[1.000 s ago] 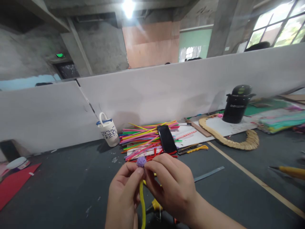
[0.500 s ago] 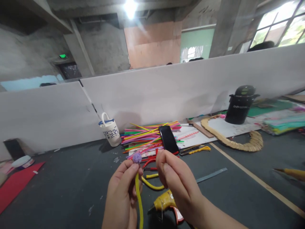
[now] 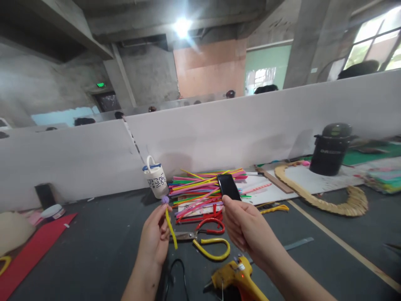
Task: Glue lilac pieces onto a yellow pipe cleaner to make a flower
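Note:
Between thumb and fingers, my left hand (image 3: pixel 156 228) pinches a yellow pipe cleaner (image 3: pixel 171 230) that hangs down. A small purple fuzzy ball (image 3: pixel 165 200) sits at its top, just above the fingertips. My right hand (image 3: pixel 246 221) is closed in a pinch in front of the phone (image 3: pixel 229 186); anything in its fingertips is too small or hidden to make out. Scissors (image 3: pixel 206 236) with one red and one yellow handle lie between the hands. Below my right hand rests a yellow glue gun (image 3: pixel 236 274), its nozzle pointing left and a small red light showing.
A heap of colourful pipe cleaners (image 3: pixel 200 184) lies by the white divider (image 3: pixel 200 133). Beside it stands a white mug (image 3: pixel 156 182). To the right are a curved cardboard strip (image 3: pixel 313 203) and a black lidded container (image 3: pixel 330 152). Red paper (image 3: pixel 34 251) lies at left.
My hands have moved apart, the left carrying the pipe cleaner and purple ball leftward. The right hand has shifted right, uncovering more of the scissors and glue gun. The view has tilted up slightly.

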`<action>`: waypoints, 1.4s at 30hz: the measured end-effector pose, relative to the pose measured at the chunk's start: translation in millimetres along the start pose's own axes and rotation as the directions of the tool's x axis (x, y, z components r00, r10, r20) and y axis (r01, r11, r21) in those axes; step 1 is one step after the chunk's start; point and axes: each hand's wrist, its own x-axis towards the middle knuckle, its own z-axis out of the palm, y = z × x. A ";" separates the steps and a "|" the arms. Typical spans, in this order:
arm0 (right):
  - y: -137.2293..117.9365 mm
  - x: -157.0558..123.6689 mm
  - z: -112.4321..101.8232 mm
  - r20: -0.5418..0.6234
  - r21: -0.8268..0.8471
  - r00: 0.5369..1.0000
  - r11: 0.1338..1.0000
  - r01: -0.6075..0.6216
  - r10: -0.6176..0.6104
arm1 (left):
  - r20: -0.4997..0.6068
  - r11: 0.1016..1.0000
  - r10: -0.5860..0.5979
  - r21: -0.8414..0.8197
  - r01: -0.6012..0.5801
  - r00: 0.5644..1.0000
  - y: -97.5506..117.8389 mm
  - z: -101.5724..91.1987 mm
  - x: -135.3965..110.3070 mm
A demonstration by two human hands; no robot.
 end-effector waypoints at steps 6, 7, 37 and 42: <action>4.5 4.3 1.1 -0.011 -0.075 1.000 0.997 0.010 -0.011 | 0.062 0.999 -0.036 0.010 0.036 0.997 -3.9 12.9 -16.1; 4.5 5.1 0.5 0.003 -0.093 1.000 0.996 0.005 -0.005 | 0.073 0.999 -0.042 0.010 0.041 0.996 -2.9 15.3 -19.6; -21.4 -40.5 32.7 0.196 -0.204 0.944 0.931 0.303 -0.264 | 0.311 0.936 0.254 0.159 -0.313 0.916 14.7 30.7 -80.9; -5.6 -38.8 39.4 0.232 -0.243 0.967 0.956 0.166 -0.110 | 0.171 0.975 0.177 0.104 -0.196 0.969 12.4 27.9 -81.0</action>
